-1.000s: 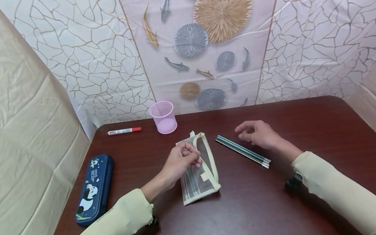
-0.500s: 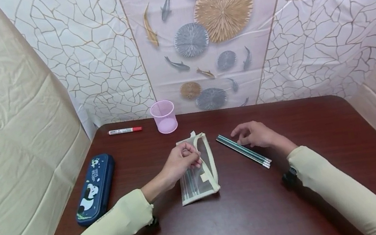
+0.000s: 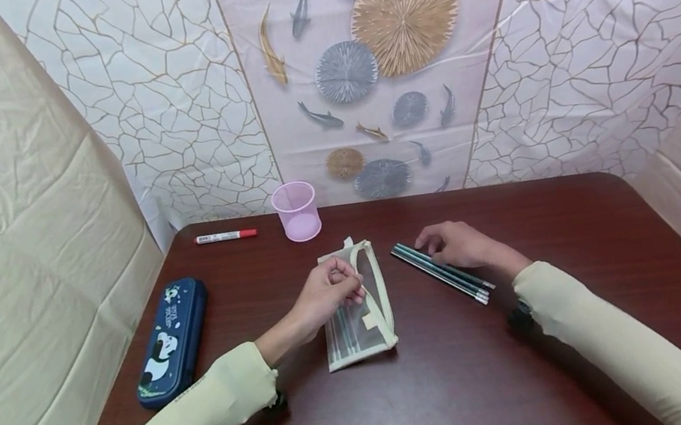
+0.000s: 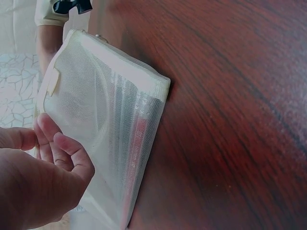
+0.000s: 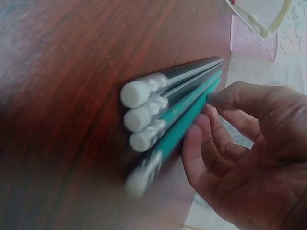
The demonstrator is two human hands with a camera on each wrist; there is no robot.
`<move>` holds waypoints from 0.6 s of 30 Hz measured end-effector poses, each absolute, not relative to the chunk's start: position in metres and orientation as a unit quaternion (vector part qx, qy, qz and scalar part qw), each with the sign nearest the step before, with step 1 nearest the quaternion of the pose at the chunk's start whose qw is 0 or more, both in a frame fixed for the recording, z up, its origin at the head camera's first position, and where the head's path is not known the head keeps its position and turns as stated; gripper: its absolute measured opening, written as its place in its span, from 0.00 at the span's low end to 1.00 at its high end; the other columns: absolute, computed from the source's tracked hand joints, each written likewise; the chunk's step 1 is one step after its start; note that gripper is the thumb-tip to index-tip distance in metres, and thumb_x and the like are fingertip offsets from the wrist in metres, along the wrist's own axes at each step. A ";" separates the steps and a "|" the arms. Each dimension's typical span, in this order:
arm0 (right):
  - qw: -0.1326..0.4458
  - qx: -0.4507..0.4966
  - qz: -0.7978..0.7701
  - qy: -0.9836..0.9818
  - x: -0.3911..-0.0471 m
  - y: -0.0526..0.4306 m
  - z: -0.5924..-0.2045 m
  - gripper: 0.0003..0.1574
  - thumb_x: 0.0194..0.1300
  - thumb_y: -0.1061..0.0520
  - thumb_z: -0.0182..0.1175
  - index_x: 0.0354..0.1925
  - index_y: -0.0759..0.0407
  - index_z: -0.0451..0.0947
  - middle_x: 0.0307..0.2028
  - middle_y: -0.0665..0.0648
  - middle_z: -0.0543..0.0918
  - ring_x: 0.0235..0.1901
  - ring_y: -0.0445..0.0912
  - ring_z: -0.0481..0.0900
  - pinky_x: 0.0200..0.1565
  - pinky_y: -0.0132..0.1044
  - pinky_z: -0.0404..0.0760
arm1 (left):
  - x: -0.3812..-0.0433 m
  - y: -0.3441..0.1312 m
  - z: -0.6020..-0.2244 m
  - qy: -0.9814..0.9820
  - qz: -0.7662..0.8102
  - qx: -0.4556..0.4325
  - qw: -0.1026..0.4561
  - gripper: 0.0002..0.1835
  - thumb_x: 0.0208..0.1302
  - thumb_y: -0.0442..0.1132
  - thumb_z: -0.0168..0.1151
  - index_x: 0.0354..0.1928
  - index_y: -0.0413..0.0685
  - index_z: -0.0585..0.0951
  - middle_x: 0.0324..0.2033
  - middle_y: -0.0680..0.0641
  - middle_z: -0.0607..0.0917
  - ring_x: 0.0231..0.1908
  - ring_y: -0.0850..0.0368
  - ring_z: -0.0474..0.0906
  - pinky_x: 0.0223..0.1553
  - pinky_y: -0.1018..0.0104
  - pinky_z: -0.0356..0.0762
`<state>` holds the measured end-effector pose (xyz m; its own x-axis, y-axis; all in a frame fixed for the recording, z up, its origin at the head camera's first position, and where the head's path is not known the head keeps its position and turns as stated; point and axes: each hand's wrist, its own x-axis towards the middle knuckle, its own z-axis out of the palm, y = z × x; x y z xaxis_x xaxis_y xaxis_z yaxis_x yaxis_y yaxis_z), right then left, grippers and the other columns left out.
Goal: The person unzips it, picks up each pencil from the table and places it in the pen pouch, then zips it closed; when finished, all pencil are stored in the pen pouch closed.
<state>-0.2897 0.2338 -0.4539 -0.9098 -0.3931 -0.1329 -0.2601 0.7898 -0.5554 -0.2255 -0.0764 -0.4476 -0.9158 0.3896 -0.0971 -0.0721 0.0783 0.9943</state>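
Sliding closer than a moment ago, the person's right hand (image 3: 456, 247) is now pinching a green pencil (image 5: 184, 122) between thumb and fingers, its eraser end fanning away from three other pencils (image 3: 437, 275) that are lying beside it on the brown table (image 3: 377, 419). Opposite, the left hand (image 3: 329, 292) is pinching the mouth's edge of a mesh pouch (image 3: 356, 337), fingers curling.

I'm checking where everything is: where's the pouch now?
In the head view, the pouch lies near the centre, pinched by the left hand, the pencils just to its right.
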 end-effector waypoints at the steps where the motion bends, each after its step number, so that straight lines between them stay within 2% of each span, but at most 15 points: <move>1: 0.119 -0.175 -0.263 0.941 -0.290 0.233 -0.454 0.20 0.67 0.65 0.64 0.57 0.57 0.82 0.44 0.60 0.87 0.42 0.51 0.82 0.45 0.44 0.81 | -0.225 -0.077 -0.447 0.714 0.670 0.111 0.172 0.04 0.71 0.29 0.59 0.43 0.36 0.74 0.28 0.50 0.86 0.28 0.61 0.85 0.36 0.69 0.85; 6: 0.116 -0.168 -0.224 0.953 -0.293 0.230 -0.453 0.20 0.66 0.64 0.66 0.56 0.56 0.82 0.46 0.61 0.88 0.47 0.54 0.85 0.47 0.50 0.83 | -0.226 -0.077 -0.447 0.710 0.673 0.109 0.176 0.03 0.71 0.28 0.58 0.41 0.39 0.74 0.27 0.52 0.86 0.28 0.62 0.84 0.35 0.70 0.85; 18: 0.100 -0.166 -0.177 0.965 -0.290 0.229 -0.449 0.20 0.66 0.61 0.67 0.56 0.54 0.81 0.47 0.59 0.89 0.47 0.54 0.86 0.46 0.53 0.85 | -0.226 -0.076 -0.448 0.712 0.670 0.110 0.179 0.03 0.72 0.28 0.58 0.42 0.37 0.73 0.26 0.52 0.86 0.27 0.63 0.85 0.35 0.71 0.84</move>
